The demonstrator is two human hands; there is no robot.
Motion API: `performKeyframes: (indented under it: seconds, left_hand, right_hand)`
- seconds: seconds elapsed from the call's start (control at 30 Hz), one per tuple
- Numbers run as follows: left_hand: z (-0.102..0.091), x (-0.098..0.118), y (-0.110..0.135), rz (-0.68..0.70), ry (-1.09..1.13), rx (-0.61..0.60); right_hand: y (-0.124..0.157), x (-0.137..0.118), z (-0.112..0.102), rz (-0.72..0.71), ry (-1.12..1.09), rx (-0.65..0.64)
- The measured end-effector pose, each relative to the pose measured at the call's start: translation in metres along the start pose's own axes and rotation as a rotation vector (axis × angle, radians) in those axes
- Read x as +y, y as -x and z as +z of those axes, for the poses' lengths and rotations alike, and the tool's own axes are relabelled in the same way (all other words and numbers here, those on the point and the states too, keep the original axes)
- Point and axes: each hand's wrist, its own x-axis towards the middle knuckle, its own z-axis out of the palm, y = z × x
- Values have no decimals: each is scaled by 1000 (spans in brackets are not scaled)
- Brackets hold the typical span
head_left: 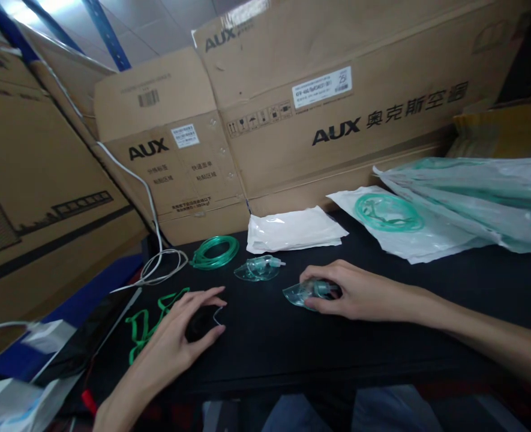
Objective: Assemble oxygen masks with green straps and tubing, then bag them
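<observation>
My right hand (350, 294) is closed around a clear green oxygen mask (301, 294), its pointed end to the left and its connector partly hidden by my fingers. My left hand (188, 324) is at the front left, thumb and fingertips curved around a thin, bent, silvery strip (218, 316) that spans between them. Another clear green mask (260, 269) lies on the black table between and beyond my hands. Green elastic straps (146, 327) lie to the left, partly behind my left hand. A coil of green tubing (215, 252) rests farther back.
White packets (294, 230) lie by the large cardboard boxes (337, 120) at the back. Bagged green tubing (389, 213) sits at the right. A white cable (152, 204) hangs at the left, near a white plug (49, 337). The black table (265, 348) ends close to my lap.
</observation>
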Motion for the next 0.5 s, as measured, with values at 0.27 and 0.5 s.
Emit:
performKeyframes:
  seconds: [0.27, 0.5]
  left_hand:
    - [-8, -28, 17, -56, -80, -7]
    - [-14, -40, 25, 4, -126, 11]
  right_hand:
    - [0, 1, 1, 21, 0, 1]
    - [-1, 0, 2, 1, 2, -6]
